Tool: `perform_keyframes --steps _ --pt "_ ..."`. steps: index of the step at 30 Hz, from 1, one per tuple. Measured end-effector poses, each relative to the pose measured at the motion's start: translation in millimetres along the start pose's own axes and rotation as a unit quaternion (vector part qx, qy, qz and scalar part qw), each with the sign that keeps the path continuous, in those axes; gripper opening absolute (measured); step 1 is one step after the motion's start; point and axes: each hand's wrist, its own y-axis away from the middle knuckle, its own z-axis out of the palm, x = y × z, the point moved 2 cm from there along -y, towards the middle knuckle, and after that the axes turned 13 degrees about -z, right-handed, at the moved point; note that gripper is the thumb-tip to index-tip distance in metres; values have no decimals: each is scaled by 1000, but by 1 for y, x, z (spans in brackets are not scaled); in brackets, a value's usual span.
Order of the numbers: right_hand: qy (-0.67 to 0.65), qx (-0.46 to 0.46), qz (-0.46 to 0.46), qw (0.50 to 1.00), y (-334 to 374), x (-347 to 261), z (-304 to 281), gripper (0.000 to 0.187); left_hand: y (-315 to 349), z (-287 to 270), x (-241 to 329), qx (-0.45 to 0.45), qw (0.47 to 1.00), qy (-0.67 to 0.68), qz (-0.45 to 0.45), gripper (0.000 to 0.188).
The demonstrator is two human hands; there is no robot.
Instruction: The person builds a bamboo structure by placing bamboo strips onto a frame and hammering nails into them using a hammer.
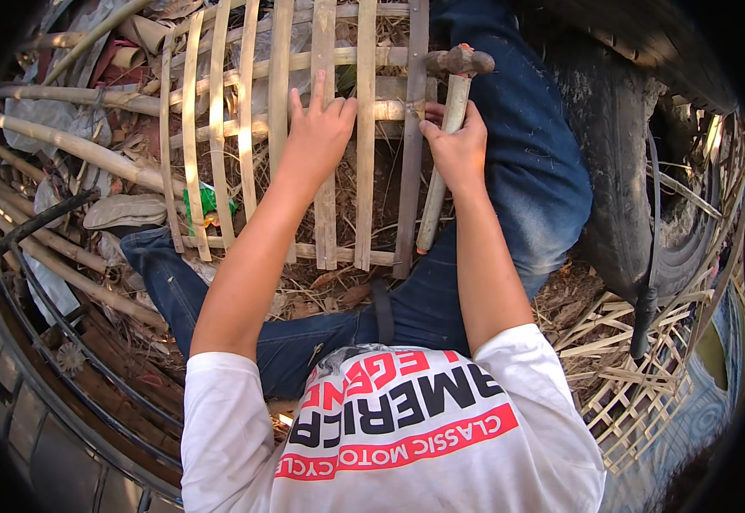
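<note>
A frame of pale bamboo slats (365,162) nailed across several crosspieces lies in front of me, over my legs and the ground. My left hand (319,128) rests on its slats, one finger stretched forward along a slat and the others partly bent; it holds nothing I can see. In my right hand (459,147) is a hammer (458,103), gripped by its light wooden handle, with the rusty head at the far end. That hand's fingertips are close to the frame's greyer right edge slat (411,171). Whether they also pinch something small is hidden.
Bamboo poles (90,150) lie to the left among dry leaves and plastic scraps. A green packet (207,202) shows beneath the slats. Black curved metal bars (47,299) stand at lower left. On the right are a dark tyre (616,188) and a woven bamboo lattice (637,402).
</note>
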Motion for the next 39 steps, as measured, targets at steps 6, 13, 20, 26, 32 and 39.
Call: perform_keyframes --steps 6,13,20,26,32,39 --pt "12 0 14 1000 0 -8 -1 27 0 3 2 20 999 42 -24 37" --pt "46 -11 21 999 4 -13 2 29 2 1 0 44 998 41 -32 37" --pt "22 26 -22 999 11 -7 3 29 5 4 2 53 997 50 -39 43" --pt "57 7 -31 998 10 -12 5 30 9 2 0 72 995 49 -50 45" --pt "80 -1 -42 996 7 -8 1 29 7 3 1 89 994 42 -43 45" --pt "62 -18 -40 997 7 -5 0 28 8 2 1 71 995 54 -51 44"
